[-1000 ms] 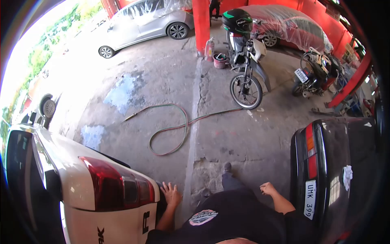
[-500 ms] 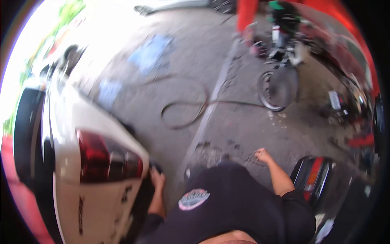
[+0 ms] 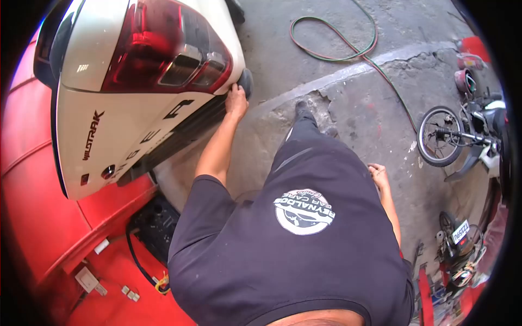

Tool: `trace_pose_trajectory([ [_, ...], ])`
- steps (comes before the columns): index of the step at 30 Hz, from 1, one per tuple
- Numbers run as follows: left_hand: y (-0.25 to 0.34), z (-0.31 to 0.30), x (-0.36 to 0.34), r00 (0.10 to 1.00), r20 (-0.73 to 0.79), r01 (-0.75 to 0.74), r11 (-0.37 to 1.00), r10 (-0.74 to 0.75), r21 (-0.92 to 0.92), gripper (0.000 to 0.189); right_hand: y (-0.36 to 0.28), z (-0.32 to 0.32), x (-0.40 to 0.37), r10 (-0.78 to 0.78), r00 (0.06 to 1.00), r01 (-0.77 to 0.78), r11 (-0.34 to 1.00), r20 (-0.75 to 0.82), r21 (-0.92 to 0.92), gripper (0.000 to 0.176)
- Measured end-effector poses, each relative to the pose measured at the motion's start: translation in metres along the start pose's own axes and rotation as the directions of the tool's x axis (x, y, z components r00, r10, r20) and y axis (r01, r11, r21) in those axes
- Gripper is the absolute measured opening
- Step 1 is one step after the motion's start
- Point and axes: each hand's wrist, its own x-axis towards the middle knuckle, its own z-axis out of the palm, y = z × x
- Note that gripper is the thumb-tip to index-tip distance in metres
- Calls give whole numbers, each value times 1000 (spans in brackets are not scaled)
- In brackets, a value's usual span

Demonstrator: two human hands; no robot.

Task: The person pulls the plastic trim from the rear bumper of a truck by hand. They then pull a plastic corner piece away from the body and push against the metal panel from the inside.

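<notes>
My left hand (image 3: 236,102) is at the rear corner of a white pickup truck (image 3: 103,130), just under its red and clear tail light (image 3: 179,51). Its fingers are bent against a dark rounded piece (image 3: 247,82), which looks like the end of the bumper. Down by my right thigh hangs my right hand (image 3: 379,175), apart from the truck. Its fingers are curled in, and whether anything small is inside them is hidden. The tailgate carries dark lettering, including "WILDTRAK" (image 3: 93,136).
A red and green hose (image 3: 331,57) loops across the stained concrete floor (image 3: 272,51). The floor is broken near my foot (image 3: 304,111). Motorcycles stand on the right, one with a spoked front wheel (image 3: 440,136). A red wall (image 3: 32,163) is behind the truck.
My view has turned and tilted down, so the truck now appears higher and closer. My left hand is still at its rear corner. My right arm has dropped nearer my thigh.
</notes>
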Motion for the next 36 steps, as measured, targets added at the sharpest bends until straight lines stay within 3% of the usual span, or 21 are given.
trace_pose_trajectory([
  [3,5,-1,0,998,29,52,998,-52,20,58,-15,-19,22,29,999,-29,1000,32,-10,36],
  [7,10,6,-3,994,-82,71,996,-67,48,61,-54,-37,36,20,999,-21,999,-29,-27,39],
  [9,9,13,-7,993,-57,101,995,-101,-12,66,-61,-40,44,26,1000,-26,999,-13,-24,42],
  [12,7,29,-8,969,-230,92,995,-95,-25,69,-79,-32,41,2,1000,-1,998,15,-70,40],
  [16,7,19,-9,964,-240,78,987,-110,-140,62,-93,-15,37,-4,998,15,987,65,-157,38],
  [22,8,23,-7,954,-235,156,978,-186,-138,67,-127,-9,55,-7,996,29,963,84,-268,39],
  [29,6,25,-9,958,-200,174,972,-204,-160,63,-186,3,106,-122,985,150,957,124,-248,39],
  [30,6,25,-10,955,-238,158,983,-175,-92,63,-195,10,112,-160,975,196,945,154,-260,39],
  [31,5,24,-10,962,-178,179,972,-205,-152,62,-205,16,119,-203,961,248,931,186,-269,39],
  [32,5,24,-9,958,-199,193,978,-206,-84,61,-215,26,124,-230,951,285,913,208,-291,39],
  [35,4,31,-8,949,-217,204,971,-227,-123,55,-236,45,133,-365,875,460,831,317,-313,36],
  [36,6,23,-11,927,-298,222,974,-226,-46,53,-237,52,140,-380,866,473,831,325,-291,36],
])
